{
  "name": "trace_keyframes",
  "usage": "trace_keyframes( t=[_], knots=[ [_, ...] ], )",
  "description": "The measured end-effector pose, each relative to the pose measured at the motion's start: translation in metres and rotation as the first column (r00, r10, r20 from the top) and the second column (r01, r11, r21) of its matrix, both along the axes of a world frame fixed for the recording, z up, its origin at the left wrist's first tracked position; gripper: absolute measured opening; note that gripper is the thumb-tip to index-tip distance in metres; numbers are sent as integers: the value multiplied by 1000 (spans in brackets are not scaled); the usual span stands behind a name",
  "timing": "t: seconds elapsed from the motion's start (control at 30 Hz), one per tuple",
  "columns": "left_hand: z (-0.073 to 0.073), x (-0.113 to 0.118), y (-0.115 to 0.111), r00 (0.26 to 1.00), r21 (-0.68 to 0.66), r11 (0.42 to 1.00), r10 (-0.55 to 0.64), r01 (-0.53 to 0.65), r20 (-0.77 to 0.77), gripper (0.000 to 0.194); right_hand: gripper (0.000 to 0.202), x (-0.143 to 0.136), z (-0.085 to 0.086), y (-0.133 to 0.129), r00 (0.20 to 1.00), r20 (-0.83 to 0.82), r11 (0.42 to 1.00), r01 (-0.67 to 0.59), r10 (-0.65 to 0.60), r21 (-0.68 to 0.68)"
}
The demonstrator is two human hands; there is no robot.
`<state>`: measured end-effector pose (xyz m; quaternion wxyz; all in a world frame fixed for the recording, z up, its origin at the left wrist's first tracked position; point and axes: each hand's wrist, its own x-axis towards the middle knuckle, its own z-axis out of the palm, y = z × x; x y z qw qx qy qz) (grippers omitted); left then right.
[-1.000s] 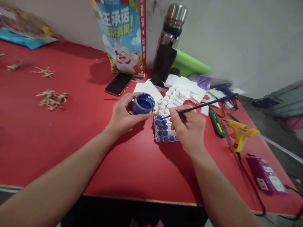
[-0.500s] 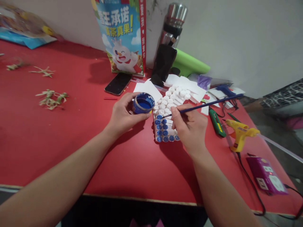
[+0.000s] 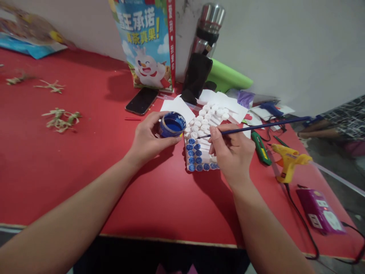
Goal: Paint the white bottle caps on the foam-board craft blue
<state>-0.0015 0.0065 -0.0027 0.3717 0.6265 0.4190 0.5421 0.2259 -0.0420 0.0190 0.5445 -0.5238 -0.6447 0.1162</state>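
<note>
In my left hand (image 3: pixel 151 137) is a small open jar of blue paint (image 3: pixel 172 125), tilted so its inside shows. My right hand (image 3: pixel 232 152) pinches a thin blue paintbrush (image 3: pixel 256 126), its tip pointing left over the rolled-paper piece (image 3: pixel 203 121). That piece is made of white paper rolls standing close together. Rolls along its left side and near edge have blue-painted ends (image 3: pixel 191 153); those farther back are white. Part of the piece is hidden behind my right hand. Whether the brush tip touches a roll I cannot tell.
On the right lie a green utility knife (image 3: pixel 261 148), a yellow glue gun (image 3: pixel 291 160) and a purple power box (image 3: pixel 321 211) with cords. A phone (image 3: pixel 142 101), printed bag (image 3: pixel 148 45) and steel flask (image 3: pixel 209 26) are behind. Another person's leg (image 3: pixel 322 129) shows at right.
My right hand has shifted slightly right, and the brush tip has moved a little right and up off the painted left rolls. The jar stays in place; the person's leg at right shows more.
</note>
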Motion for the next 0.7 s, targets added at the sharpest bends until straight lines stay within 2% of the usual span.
trace_keyframes(
  t=[0.43, 0.7],
  knots=[
    [-1, 0, 1, 1000, -10, 1000, 4, -4, -11, 63, 26, -4, 6, -4, 999, 34, 998, -20, 22, -67],
    [0, 0, 0, 1000, -9, 1000, 8, -8, -21, 62, 27, -3, 2, -3, 999, 27, 995, -27, 30, -96]
  ],
)
